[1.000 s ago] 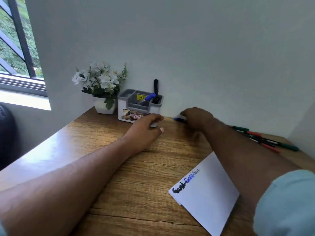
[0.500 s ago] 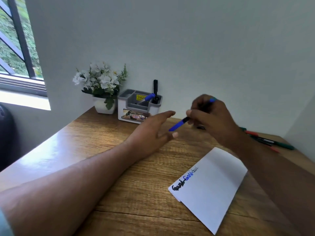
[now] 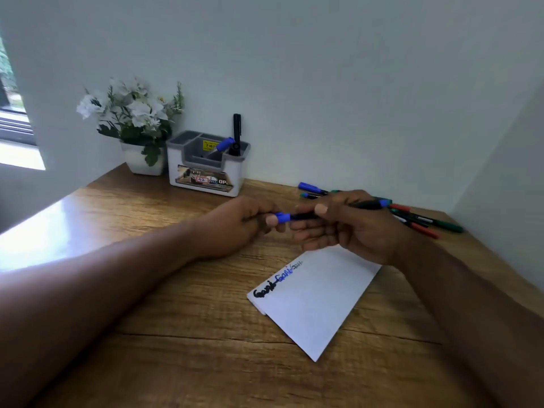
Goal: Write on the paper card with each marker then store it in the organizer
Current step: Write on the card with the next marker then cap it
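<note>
On a wooden bench [image 3: 182, 343], a paper card [image 3: 318, 301] lies nearest; above it, the left hand [image 3: 238, 228] pinches the blue cap of a marker [image 3: 300, 216] whose barrel the right hand [image 3: 353, 228] grips. Beyond, loose markers [image 3: 424, 222], the organizer [image 3: 206, 169] and potted flowers [image 3: 132, 119] line a white wall [image 3: 323, 69].

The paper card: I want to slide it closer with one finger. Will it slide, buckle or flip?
The paper card lies flat on the smooth wooden desk, so it would probably slide easily. It looks thin and light, so a push at one corner may spin it rather than move it straight.
</note>
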Motion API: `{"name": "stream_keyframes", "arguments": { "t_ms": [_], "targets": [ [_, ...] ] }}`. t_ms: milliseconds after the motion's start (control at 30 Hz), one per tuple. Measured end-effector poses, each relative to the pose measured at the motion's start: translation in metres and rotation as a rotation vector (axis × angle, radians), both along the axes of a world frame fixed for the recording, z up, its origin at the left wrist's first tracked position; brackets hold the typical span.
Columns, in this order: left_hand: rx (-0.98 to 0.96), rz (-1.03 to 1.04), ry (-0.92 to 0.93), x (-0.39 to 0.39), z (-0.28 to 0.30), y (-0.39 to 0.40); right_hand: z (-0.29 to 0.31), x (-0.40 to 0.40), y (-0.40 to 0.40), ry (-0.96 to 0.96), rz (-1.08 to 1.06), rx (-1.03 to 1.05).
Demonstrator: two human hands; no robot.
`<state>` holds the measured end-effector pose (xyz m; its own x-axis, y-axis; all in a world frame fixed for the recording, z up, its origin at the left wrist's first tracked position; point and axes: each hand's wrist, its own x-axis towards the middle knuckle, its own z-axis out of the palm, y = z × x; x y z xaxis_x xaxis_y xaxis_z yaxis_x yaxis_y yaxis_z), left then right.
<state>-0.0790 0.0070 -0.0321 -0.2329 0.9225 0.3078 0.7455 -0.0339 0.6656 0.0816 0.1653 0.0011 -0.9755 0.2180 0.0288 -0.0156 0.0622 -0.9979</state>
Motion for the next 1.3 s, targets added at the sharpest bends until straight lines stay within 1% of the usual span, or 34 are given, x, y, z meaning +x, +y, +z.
{"name": "stream_keyframes", "arguments": {
  "t_ms": [67, 133, 200, 267, 300, 467, 633, 767, 1100, 1300],
  "targets": [
    [-0.024, 0.003, -0.081, -0.003, 0.001, -0.002, 0.006, 0.01, 0.013, 0.077, -0.096, -0.065],
    [-0.045, -0.022, -0.113, 0.0, 0.002, -0.003, 0.005, 0.02, 0.022, 0.179, -0.229, -0.105],
    [-0.091, -0.063, -0.053, 0.005, 0.001, -0.003, -0.006, 0.024, 0.026, 0.21, -0.294, -0.112],
    [-0.118, -0.083, 0.036, 0.008, -0.001, -0.002, -0.019, 0.023, 0.021, 0.167, -0.284, -0.067],
    [-0.125, -0.088, 0.044, 0.008, -0.001, -0.002, -0.023, 0.021, 0.017, 0.138, -0.273, -0.037],
    [-0.109, -0.136, -0.01, 0.009, 0.0, -0.002, -0.031, 0.012, 0.007, 0.052, -0.253, 0.197],
    [-0.119, -0.178, -0.03, 0.01, 0.002, -0.003, -0.033, 0.011, 0.006, 0.002, -0.236, 0.269],
    [-0.152, -0.187, -0.045, 0.01, 0.003, -0.003, -0.032, 0.012, 0.002, 0.002, -0.23, 0.338],
    [-0.154, -0.212, -0.05, 0.009, 0.006, -0.005, -0.032, 0.012, -0.001, -0.008, -0.206, 0.388],
    [-0.169, -0.215, -0.069, 0.008, 0.005, -0.003, -0.032, 0.011, 0.002, -0.02, -0.224, 0.354]
  ]
}}
